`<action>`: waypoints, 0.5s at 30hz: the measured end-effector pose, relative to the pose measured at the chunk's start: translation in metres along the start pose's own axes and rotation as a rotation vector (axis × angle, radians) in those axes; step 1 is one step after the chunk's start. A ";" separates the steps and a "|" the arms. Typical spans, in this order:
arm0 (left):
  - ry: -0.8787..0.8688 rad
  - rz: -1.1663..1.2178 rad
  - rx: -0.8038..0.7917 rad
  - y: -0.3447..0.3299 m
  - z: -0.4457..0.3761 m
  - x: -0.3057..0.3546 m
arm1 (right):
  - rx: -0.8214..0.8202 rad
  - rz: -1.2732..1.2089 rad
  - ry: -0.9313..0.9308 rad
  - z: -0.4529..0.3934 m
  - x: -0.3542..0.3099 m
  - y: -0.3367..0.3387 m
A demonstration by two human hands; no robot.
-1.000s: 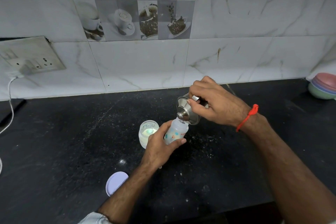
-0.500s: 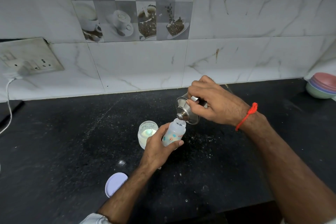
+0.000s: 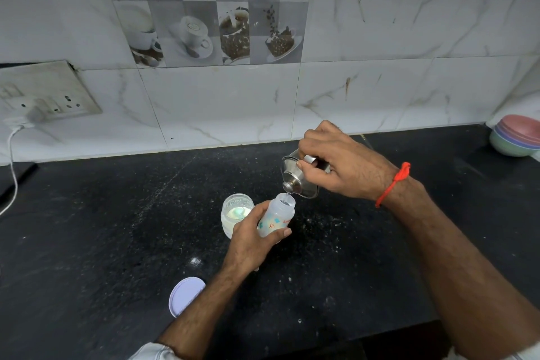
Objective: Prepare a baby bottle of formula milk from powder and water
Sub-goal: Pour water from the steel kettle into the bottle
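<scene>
**Water going into the baby bottle**

Baby bottle (image 3: 274, 218) sits in the left hand (image 3: 251, 240), tipped a little to the right, with its open mouth up. The fingers and thumb are curled round its lower half. The bottle is see-through with small pictures and red letters on it. It is held just above the black counter (image 3: 87, 242), near the middle.

Right above the bottle's mouth is a small steel cup (image 3: 298, 178), tipped over so its rim points down. A thin stream of water (image 3: 287, 195) runs from the cup into the bottle. The right hand (image 3: 342, 164) holds the cup from above, with fingers bent round it. A red thread (image 3: 393, 183) is tied round that wrist.

Just left of the bottle stands an open glass jar (image 3: 233, 213) with something white inside. A round pale lid (image 3: 185, 295) lies flat on the counter, closer to the person. White specks dot the counter. Stacked colored bowls (image 3: 515, 139) sit far right by the wall. A wall socket (image 3: 46, 93) with a white plug and cord is on the left.
</scene>
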State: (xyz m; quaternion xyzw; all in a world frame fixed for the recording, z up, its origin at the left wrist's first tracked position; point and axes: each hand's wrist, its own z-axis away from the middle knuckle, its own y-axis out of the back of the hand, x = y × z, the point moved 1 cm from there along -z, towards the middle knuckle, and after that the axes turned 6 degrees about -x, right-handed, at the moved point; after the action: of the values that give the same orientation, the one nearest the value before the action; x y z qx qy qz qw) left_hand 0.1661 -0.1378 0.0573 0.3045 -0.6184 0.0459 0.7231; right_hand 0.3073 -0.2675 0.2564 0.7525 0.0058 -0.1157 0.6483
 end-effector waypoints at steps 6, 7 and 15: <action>0.016 0.012 -0.007 0.000 0.001 0.000 | -0.019 0.037 -0.001 -0.001 0.000 -0.002; 0.017 0.014 -0.008 0.000 0.001 0.000 | -0.019 0.042 -0.001 -0.001 0.000 -0.003; 0.010 0.002 0.003 0.000 0.002 -0.002 | -0.032 0.052 -0.010 -0.001 -0.001 -0.004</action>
State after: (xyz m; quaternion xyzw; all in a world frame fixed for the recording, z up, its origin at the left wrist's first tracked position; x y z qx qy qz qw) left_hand 0.1642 -0.1382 0.0556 0.3046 -0.6149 0.0489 0.7258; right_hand 0.3057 -0.2657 0.2532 0.7413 -0.0154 -0.1025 0.6632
